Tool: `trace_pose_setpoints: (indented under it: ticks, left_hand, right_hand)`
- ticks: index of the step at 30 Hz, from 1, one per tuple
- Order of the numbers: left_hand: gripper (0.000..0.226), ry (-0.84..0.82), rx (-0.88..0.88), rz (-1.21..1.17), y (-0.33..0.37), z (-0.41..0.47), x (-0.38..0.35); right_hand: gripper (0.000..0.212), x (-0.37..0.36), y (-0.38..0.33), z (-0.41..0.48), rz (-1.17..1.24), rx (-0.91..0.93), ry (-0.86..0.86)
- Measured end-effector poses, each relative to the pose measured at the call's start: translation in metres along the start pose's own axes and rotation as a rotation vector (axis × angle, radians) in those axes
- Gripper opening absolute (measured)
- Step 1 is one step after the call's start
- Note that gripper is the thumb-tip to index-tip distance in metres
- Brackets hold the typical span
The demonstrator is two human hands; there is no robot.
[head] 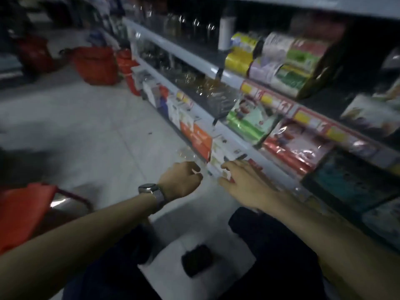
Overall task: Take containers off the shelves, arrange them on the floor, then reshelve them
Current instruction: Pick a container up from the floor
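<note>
The view is blurred. My left hand (181, 180), a watch on its wrist, is curled low over the floor in front of the bottom shelf. Its fingers grip a clear plastic container (187, 155) that shows only as faint glints above the knuckles. My right hand (240, 182) reaches beside it with fingers straight and spread. Its fingertips touch a white box (220, 152) on the bottom shelf. More clear containers (201, 87) stand on the middle shelf (218, 71).
Boxes in orange and white (197, 139) line the bottom shelf. Rolls and packets (279, 59) fill the shelves at right. Red baskets (95, 63) stand on the floor far left, and another red basket (23, 211) is by my left arm. My knees are below.
</note>
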State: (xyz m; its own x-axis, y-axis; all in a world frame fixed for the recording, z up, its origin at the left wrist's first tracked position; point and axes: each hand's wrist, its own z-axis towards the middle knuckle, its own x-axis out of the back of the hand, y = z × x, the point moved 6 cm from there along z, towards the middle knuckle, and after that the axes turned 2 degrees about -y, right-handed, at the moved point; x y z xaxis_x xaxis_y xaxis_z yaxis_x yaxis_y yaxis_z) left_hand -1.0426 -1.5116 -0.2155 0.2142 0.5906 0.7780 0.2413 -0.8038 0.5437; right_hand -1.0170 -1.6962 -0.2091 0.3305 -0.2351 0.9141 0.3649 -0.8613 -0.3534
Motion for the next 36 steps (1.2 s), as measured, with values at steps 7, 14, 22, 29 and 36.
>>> trace_pose_setpoints:
  ticks: [7, 14, 22, 29, 36]
  left_hand:
    - [0.048, -0.101, 0.166, 0.140, -0.107, 0.027, -0.088]
    - [0.045, -0.286, 0.293, 0.185, -0.183, 0.040, -0.194]
    - [0.071, -0.418, 0.658, -0.019, -0.275, 0.031, -0.291]
    - [0.096, -0.407, 0.897, -0.498, -0.313, 0.034, -0.352]
    - [0.106, -0.355, 1.016, -0.802, -0.328, 0.041, -0.398]
  right_hand:
    - [0.055, -0.129, 0.015, 0.049, -0.110, 0.013, -0.236]
    - [0.049, -0.257, 0.059, 0.085, -0.188, -0.035, -0.518]
    - [0.055, -0.391, 0.108, 0.082, 0.080, -0.250, -0.812]
    - [0.092, -0.450, 0.130, 0.075, 0.348, -0.474, -0.827]
    - [0.079, -0.499, 0.148, 0.075, 0.728, -0.799, -0.729]
